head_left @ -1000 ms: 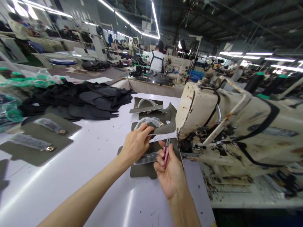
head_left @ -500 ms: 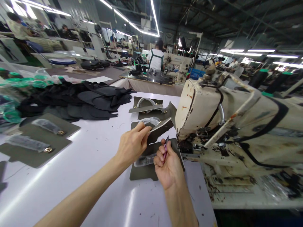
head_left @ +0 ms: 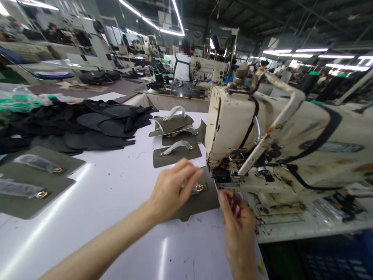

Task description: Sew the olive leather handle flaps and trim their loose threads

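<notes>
My left hand (head_left: 173, 190), slightly blurred, hovers over an olive panel (head_left: 201, 202) with its fingers curled together; whether anything is between them is hidden. A gold ring fitting (head_left: 199, 188) shows on that panel just past the fingertips. Beside the sewing machine's needle area, my right hand (head_left: 239, 229) is closed around small pink-handled thread snips (head_left: 236, 210), their blades mostly covered. Just beyond my left hand lies another olive panel (head_left: 177, 157) with a plastic-wrapped handle (head_left: 177, 146) on it.
A worn cream sewing machine (head_left: 262, 128) fills the right side. More olive panels with wrapped handles (head_left: 171, 124) lie behind, others (head_left: 55, 194) at left. Black cut pieces (head_left: 101, 124) are heaped on the white table (head_left: 116, 241). A person in an apron (head_left: 182, 66) is farther back.
My left hand has let go of the raised olive panel, which now lies flat behind it. My right hand has moved right and down, with the snips, towards the machine. The view has shifted right.
</notes>
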`<state>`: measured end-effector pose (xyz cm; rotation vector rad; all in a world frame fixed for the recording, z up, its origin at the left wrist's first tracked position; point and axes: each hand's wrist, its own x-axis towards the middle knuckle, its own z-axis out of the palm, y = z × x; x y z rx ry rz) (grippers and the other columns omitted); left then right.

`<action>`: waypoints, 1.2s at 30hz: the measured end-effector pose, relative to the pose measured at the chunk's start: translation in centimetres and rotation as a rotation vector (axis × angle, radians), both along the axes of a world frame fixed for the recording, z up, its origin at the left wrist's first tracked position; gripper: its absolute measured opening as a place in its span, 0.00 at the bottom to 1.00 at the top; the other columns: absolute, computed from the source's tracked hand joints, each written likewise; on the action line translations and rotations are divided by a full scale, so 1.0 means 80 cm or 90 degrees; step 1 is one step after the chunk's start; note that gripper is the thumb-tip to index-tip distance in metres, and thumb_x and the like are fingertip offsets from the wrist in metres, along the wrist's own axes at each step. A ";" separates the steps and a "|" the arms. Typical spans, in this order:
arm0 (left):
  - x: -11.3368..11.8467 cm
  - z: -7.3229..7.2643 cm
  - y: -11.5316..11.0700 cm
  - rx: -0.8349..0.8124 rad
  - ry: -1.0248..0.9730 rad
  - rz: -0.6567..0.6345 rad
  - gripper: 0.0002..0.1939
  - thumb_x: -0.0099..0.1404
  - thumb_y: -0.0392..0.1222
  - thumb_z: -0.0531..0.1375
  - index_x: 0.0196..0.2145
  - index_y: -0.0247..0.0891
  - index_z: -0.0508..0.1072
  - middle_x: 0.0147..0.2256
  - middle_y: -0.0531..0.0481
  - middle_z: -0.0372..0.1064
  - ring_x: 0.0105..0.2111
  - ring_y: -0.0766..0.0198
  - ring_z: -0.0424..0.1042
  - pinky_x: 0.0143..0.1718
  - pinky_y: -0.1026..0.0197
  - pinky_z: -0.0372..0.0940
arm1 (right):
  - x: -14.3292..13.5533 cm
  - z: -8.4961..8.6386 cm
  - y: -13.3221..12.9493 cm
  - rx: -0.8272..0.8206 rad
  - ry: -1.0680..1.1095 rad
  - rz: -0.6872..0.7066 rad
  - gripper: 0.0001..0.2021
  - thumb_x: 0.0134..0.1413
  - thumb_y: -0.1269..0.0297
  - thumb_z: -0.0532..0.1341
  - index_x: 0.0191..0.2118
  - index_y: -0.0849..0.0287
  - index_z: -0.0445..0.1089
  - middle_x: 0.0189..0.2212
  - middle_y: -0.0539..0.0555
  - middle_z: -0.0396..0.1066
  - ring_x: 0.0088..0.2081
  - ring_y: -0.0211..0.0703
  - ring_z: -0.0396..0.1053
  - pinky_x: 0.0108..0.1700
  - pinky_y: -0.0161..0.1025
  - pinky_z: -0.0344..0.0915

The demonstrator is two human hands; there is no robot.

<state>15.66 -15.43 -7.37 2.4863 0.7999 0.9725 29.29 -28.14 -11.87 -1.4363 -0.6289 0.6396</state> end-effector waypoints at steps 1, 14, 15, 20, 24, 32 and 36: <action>-0.005 -0.021 -0.034 -0.066 -0.001 -0.071 0.11 0.71 0.41 0.54 0.37 0.38 0.76 0.31 0.47 0.69 0.30 0.63 0.68 0.32 0.61 0.63 | 0.013 -0.007 -0.003 -0.011 -0.058 -0.025 0.14 0.57 0.52 0.66 0.38 0.60 0.76 0.31 0.53 0.72 0.34 0.41 0.68 0.38 0.36 0.64; 0.066 -0.183 -0.119 -0.771 -0.415 -0.025 0.34 0.64 0.69 0.51 0.32 0.32 0.76 0.31 0.40 0.74 0.28 0.57 0.72 0.33 0.57 0.66 | 0.050 -0.031 0.000 -0.053 0.102 0.177 0.18 0.53 0.53 0.68 0.43 0.63 0.80 0.17 0.46 0.62 0.20 0.32 0.53 0.23 0.32 0.51; 0.064 -0.183 -0.115 -0.741 -0.397 0.000 0.33 0.64 0.68 0.52 0.30 0.32 0.76 0.28 0.41 0.74 0.27 0.58 0.71 0.34 0.57 0.66 | 0.050 -0.030 0.001 -0.047 0.117 0.181 0.17 0.53 0.54 0.69 0.42 0.63 0.80 0.16 0.45 0.59 0.19 0.31 0.50 0.22 0.31 0.50; 0.057 -0.175 -0.111 -0.670 -0.375 0.069 0.26 0.66 0.61 0.56 0.24 0.35 0.75 0.25 0.45 0.73 0.27 0.60 0.69 0.38 0.59 0.64 | 0.046 -0.021 0.007 -0.010 0.188 0.170 0.14 0.45 0.59 0.73 0.37 0.63 0.82 0.14 0.42 0.52 0.19 0.30 0.46 0.22 0.32 0.51; 0.058 -0.164 -0.116 -0.698 -0.422 0.067 0.23 0.68 0.56 0.56 0.26 0.34 0.74 0.27 0.46 0.73 0.26 0.62 0.68 0.36 0.60 0.63 | 0.043 -0.015 0.008 -0.010 0.208 0.163 0.14 0.43 0.60 0.73 0.36 0.63 0.82 0.13 0.41 0.49 0.18 0.29 0.46 0.22 0.32 0.52; 0.055 -0.141 -0.129 -0.756 -0.495 0.119 0.17 0.66 0.51 0.61 0.29 0.33 0.75 0.25 0.49 0.71 0.26 0.65 0.65 0.32 0.62 0.62 | 0.041 0.000 -0.005 -0.074 0.135 0.118 0.17 0.47 0.57 0.71 0.40 0.64 0.81 0.16 0.48 0.65 0.24 0.39 0.65 0.27 0.34 0.62; 0.058 -0.138 -0.130 -0.735 -0.517 0.147 0.17 0.66 0.50 0.62 0.26 0.34 0.72 0.23 0.50 0.68 0.24 0.66 0.63 0.29 0.63 0.60 | 0.038 0.000 -0.015 -0.093 0.094 0.122 0.17 0.51 0.58 0.69 0.45 0.62 0.80 0.33 0.56 0.79 0.37 0.47 0.74 0.39 0.38 0.70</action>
